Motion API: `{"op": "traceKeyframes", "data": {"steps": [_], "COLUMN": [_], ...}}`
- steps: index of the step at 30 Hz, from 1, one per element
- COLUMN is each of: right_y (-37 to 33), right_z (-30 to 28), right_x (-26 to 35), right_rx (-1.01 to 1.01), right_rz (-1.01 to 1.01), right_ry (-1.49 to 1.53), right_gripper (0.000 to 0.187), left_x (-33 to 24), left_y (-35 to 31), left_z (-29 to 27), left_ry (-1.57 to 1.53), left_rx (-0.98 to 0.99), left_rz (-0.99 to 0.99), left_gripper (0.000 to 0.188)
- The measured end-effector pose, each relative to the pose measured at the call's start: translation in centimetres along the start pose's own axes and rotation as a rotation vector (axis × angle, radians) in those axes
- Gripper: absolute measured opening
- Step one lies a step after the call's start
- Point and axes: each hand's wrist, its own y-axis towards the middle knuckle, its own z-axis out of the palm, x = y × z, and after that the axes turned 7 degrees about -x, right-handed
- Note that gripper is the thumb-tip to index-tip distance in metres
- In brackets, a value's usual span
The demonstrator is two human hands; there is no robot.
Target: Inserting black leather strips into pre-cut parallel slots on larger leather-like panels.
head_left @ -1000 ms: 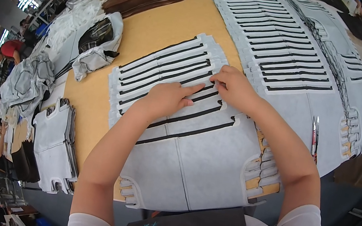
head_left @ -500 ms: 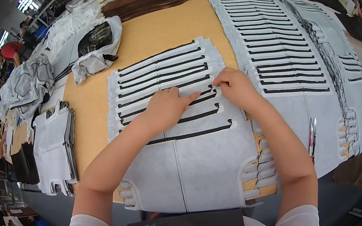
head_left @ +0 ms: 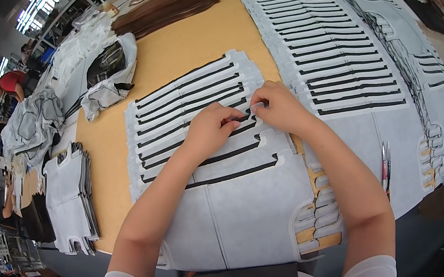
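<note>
Head view: the left hand (head_left: 209, 129) pinches a black strip (head_left: 248, 122); the right hand (head_left: 279, 107) curls at its end, its grip hidden. Grey panels (head_left: 237, 218) beneath both look light, limp, easily creased, probably best held by the strip ends.

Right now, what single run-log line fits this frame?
left hand: at black strips | right hand: at strips' right ends | staggered grey panels: beneath hands | scissors: farther right, apart from both hands
</note>
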Motion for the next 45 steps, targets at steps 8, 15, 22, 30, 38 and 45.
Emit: {"op": "traceKeyframes", "data": {"steps": [8, 15, 22, 30, 38, 45], "right_y": [0.3, 0.1, -0.1, 0.3, -0.5, -5.0], "right_z": [0.9, 2.0, 2.5, 1.8, 1.4, 3.1], "right_x": [-0.1, -0.6, -0.5, -0.8, 0.2, 7.5], "right_rx": [-0.036, -0.136, -0.182, -0.135, -0.164, 0.186], "right_rz": [0.005, -0.059, -0.095, -0.112, -0.041, -0.375], "right_ry": [0.043, -0.017, -0.108, -0.054, 0.013, -0.602], "right_gripper": [0.005, 0.005, 0.003, 0.004, 0.009, 0.041], "left_x": [1.2, 1.3, 0.6, 0.5, 3.8, 7.6], "left_y": [0.1, -0.1, -0.3, -1.1, -7.8, -14.0], "left_z": [1.4, 1.8, 1.3, 0.1, -4.8, -8.2], "left_ry": [-0.024, -0.026, 0.266, 0.520, 0.434, 0.435], "left_rx": [-0.114, -0.131, -0.132, -0.113, -0.132, 0.008], "left_rz": [0.173, 0.207, 0.398, 0.597, 0.383, 0.170], "left_gripper": [0.021, 0.025, 0.026, 0.028, 0.033, 0.057]}}
